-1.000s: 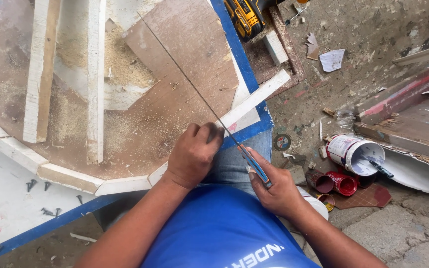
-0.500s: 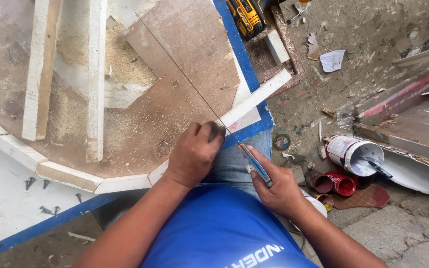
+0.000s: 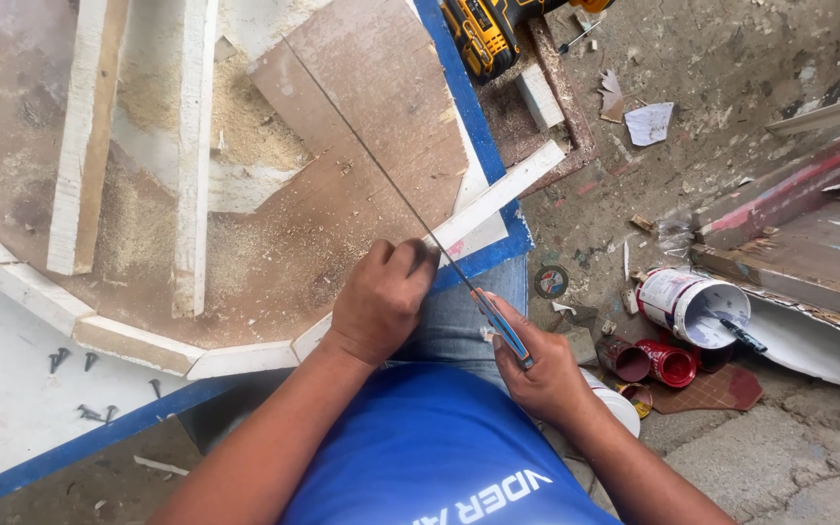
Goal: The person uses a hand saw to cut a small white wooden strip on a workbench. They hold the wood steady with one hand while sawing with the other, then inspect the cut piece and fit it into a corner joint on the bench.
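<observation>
saw blade (image 3: 381, 175) drawn back slightly | right hand (image 3: 535, 374) grips saw handle | left hand (image 3: 379, 299) curled, steadying board (image 3: 362, 146)

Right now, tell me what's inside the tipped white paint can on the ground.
The white paint can lies on its side, mouth open. White paint coats its inside, and a dark-handled brush sticks out. The brush's bristles and the can's bottom are hidden.

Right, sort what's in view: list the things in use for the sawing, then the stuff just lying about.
In use:
- thin saw blade with blue handle, gripped by the right hand
- brown board under the blade
- left hand pressing on the board's edge

Lying about:
- yellow power drill
- white paint bucket
- red cans
- loose screws
- paper scrap
</observation>
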